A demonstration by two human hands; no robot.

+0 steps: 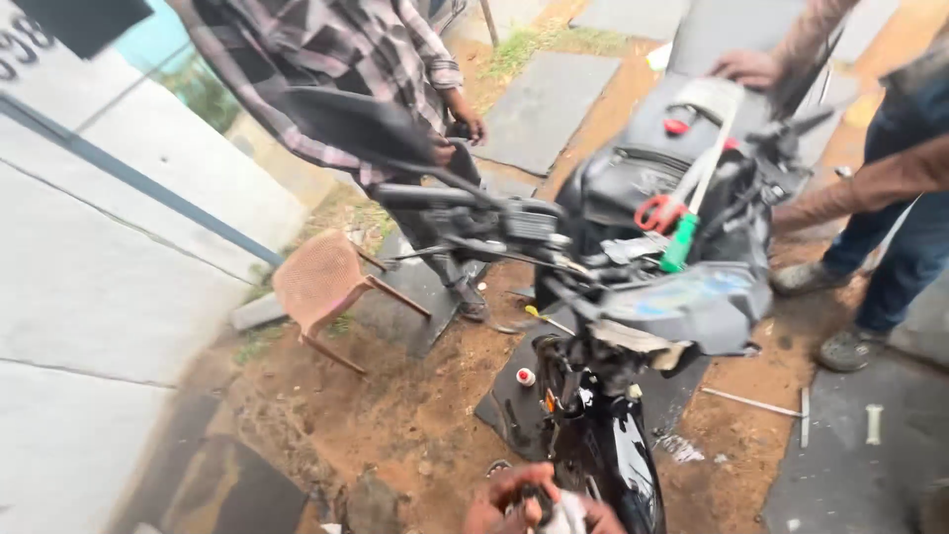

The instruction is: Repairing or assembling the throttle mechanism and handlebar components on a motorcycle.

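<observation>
A black scooter (618,450) with its front panels off stands before me, its handlebar (435,196) pointing left. At the bottom edge my left hand (499,506) is curled around a small white and dark object (561,514), close to the scooter's black front fender. My right hand (600,516) shows only as a sliver beside that object. Red-handled scissors (655,212) and a green-handled tool (680,243) lie on the opened body.
A person in a plaid shirt (336,59) stands at the handlebar; another person's hand (746,67) rests on the seat end. A brown chair (318,282) lies tipped over at left. A T-shaped wrench (763,402) and small red-white cap (526,376) lie on the dirt.
</observation>
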